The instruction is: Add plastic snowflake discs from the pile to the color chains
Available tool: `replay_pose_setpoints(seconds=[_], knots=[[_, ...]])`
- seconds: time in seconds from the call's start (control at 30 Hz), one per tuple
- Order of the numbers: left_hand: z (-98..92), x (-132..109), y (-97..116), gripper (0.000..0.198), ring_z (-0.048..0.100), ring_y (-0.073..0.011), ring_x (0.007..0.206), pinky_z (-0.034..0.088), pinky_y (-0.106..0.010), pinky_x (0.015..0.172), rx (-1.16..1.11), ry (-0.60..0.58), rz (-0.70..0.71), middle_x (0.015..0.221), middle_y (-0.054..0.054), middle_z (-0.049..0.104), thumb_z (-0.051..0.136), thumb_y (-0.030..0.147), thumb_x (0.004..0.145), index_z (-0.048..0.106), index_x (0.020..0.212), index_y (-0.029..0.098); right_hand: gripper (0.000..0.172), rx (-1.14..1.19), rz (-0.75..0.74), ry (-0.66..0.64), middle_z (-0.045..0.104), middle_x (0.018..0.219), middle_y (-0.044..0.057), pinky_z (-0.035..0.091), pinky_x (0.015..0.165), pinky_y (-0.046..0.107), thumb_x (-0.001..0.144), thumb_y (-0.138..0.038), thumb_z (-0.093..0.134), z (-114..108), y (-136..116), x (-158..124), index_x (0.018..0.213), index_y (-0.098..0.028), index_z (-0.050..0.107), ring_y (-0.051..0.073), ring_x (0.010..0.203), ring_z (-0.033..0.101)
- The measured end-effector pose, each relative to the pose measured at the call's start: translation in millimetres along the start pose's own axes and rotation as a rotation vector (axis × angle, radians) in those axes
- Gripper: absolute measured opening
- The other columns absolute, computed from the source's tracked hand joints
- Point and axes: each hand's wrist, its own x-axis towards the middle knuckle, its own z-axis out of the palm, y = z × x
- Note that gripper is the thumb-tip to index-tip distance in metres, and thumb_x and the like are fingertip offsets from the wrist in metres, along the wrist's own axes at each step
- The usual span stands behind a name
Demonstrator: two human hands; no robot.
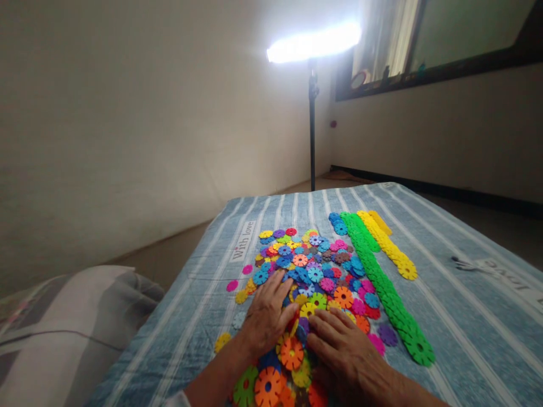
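Both hands (268, 306) — on coloured discs (292, 354)

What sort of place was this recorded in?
Probably a room in a home: a soft striped cloth printed "With love", a window in the wall, and a lit standing lamp.

From where I stand, a plain off-white wall (127, 130) fills the left side, meeting a second pale wall (441, 124) at the corner. A glaring white rectangular lamp (314, 44) on a thin black stand (313, 141) lights the room. Right of it, a dark-framed window (470, 34) has small items along its sill, and a black baseboard (441, 195) runs below. Dull brown floor (176, 257) shows beside the blue-grey, white-striped cloth (186, 316), and grey-and-white fabric (97, 305) lies heaped at left, crossed by a dark cable (63, 330).
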Motion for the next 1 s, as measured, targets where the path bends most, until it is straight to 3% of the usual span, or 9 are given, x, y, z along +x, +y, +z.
replay_pose_setpoints(seconds=[0.13,0.27,0.47,0.77,1.0], knots=[[8.5,19.3,0.3,0.04,0.049,-0.0288,0.13,0.043,-0.049,0.109,-0.033,-0.004,-0.034,0.139,-0.014,0.055,0.051,0.029,0.088,0.059,0.125,0.017,0.033,-0.004,-0.005,-0.011,0.064,0.128,0.006,0.041,0.1,0.044,0.094,-0.047,0.05,-1.7,-0.5,-0.1,0.114,-0.022,0.059,0.027,0.116,0.057],[16.3,25.3,-3.1,0.037,0.053,-0.028,0.126,0.044,-0.049,0.107,-0.097,0.064,-0.029,0.133,-0.015,0.059,0.051,0.024,0.086,0.062,0.12,0.016,0.035,0.017,-0.008,0.004,0.063,0.127,0.007,0.04,0.101,0.043,0.093,-0.047,0.05,-0.2,0.2,0.0,0.116,-0.021,0.059,0.027,0.117,0.055],[7.8,26.4,-7.4,0.033,0.055,-0.0276,0.123,0.045,-0.048,0.106,-0.107,0.142,0.016,0.127,-0.015,0.063,0.05,0.022,0.086,0.064,0.115,0.014,0.033,-0.007,-0.02,0.006,0.064,0.126,0.006,0.042,0.098,0.041,0.095,-0.046,0.048,2.6,1.8,0.5,0.115,-0.022,0.059,0.025,0.114,0.057],[-2.3,43.1,19.3,0.045,0.038,-0.0298,0.138,0.034,-0.053,0.113,-0.001,-0.168,-0.069,0.147,-0.011,0.047,0.055,0.031,0.089,0.053,0.132,0.02,0.03,-0.022,-0.055,0.061,0.067,0.12,0.008,0.042,0.096,0.041,0.095,-0.044,0.05,-0.8,0.6,2.5,0.11,-0.02,0.06,0.025,0.108,0.059],[2.9,57.4,29.3,0.042,0.037,-0.0272,0.139,0.032,-0.049,0.114,0.025,-0.223,-0.031,0.148,-0.009,0.046,0.047,0.033,0.094,0.052,0.134,0.021,0.029,0.0,-0.026,0.036,0.065,0.123,0.006,0.04,0.098,0.043,0.094,-0.044,0.052,3.0,0.6,0.6,0.111,-0.022,0.058,0.025,0.112,0.057]])
